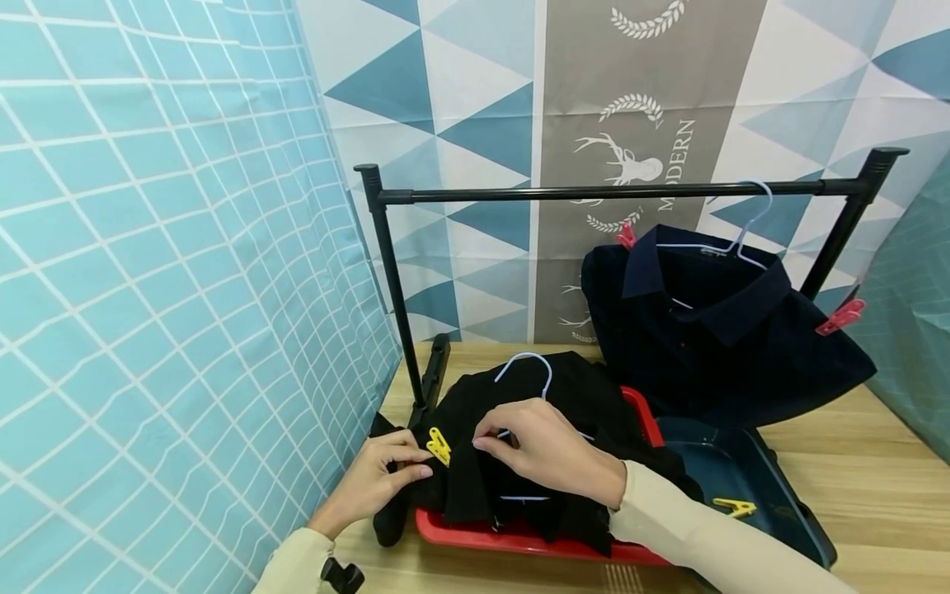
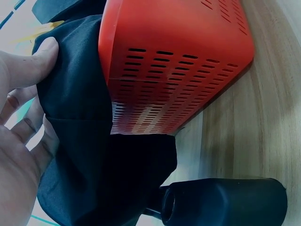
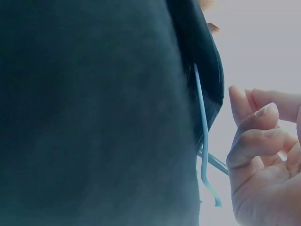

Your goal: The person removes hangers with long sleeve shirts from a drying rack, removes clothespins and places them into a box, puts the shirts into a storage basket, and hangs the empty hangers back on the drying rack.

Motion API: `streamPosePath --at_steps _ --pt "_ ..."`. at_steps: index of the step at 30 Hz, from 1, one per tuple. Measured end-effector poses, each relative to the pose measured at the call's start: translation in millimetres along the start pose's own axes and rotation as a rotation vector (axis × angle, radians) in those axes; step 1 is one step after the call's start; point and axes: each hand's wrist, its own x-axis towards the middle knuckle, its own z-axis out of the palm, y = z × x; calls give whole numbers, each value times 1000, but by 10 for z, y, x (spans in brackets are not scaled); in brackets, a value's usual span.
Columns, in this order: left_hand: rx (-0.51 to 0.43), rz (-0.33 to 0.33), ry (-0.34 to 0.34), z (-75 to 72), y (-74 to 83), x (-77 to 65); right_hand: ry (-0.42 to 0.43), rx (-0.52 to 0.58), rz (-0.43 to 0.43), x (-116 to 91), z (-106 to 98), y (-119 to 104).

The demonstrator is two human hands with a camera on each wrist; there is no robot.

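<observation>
Fingers of the left hand [image 1: 373,476] are clamped on the edge of a black garment [image 1: 571,375], which is pinched beneath the thumb just beside a yellow clip [image 1: 439,446]. Above the cloth, the right hand [image 1: 545,447] is held with its fingers curled and their tips drawn close together. By the black garment, most of the mouth of a red basket [image 1: 519,544] is covered; part of the cloth is draped outside the slotted wall. From the collar, the hook of a pale blue hanger [image 1: 547,367] is raised. Beside the red basket, a dark blue tray [image 1: 705,462] is occupied by a second yellow clip [image 1: 735,506], though part of its interior is hidden by a sleeve. Over the tray's far end, a navy shirt [image 1: 712,355] is suspended from a black rack [image 1: 557,195], pink clips [image 1: 842,317] fixed at its shoulders.
</observation>
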Motion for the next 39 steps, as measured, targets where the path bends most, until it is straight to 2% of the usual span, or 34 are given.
streamPosePath --at_steps 5,9,16,22,28,32,39 --pt "17 -2 -4 25 -206 -44 6 1 -8 94 57 -28" --pt "13 -11 -15 21 -267 -61 21 -5 -26 157 105 -44" --pt "12 0 -20 8 -258 -56 25 -22 10 250 178 -61" --pt "36 0 -9 24 -264 -56 -8 -36 64 332 240 -85" --pt "34 3 -3 34 -266 -47 -85 -161 106 415 287 -122" --pt "27 -3 -16 22 -270 -47 -142 -211 85 458 316 -159" --pt "-3 -28 -45 12 -252 -22 -193 -175 6 462 397 -191"
